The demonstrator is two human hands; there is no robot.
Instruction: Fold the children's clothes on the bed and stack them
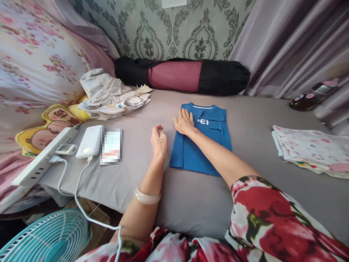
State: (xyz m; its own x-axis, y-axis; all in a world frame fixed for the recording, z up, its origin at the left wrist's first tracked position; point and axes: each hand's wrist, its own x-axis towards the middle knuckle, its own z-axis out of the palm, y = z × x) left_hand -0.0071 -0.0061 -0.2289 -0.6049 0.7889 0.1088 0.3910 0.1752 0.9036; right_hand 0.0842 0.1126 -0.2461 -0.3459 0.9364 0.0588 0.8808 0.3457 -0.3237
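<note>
A blue T-shirt (pixel 204 153) with white lettering lies face up on the grey sheet, its sides and sleeves folded inward and its collar toward the wall. My right hand (pixel 185 122) presses flat on the shirt's upper left part, fingers stretched out; the forearm crosses over the lettering and hides part of it. To the left of the shirt, apart from it, my left hand (pixel 159 140) is held with its fingers curled in and nothing visible in them.
A black and pink rolled bag (pixel 174 75) lies along the wall. At left are a crumpled cloth (pixel 109 94), a power strip (pixel 45 156), a white power bank (pixel 89 142) with a cable and a phone (pixel 111 145). Folded cloths (pixel 313 147) and a bottle (pixel 311 96) are at right; a fan (pixel 54 236) stands below.
</note>
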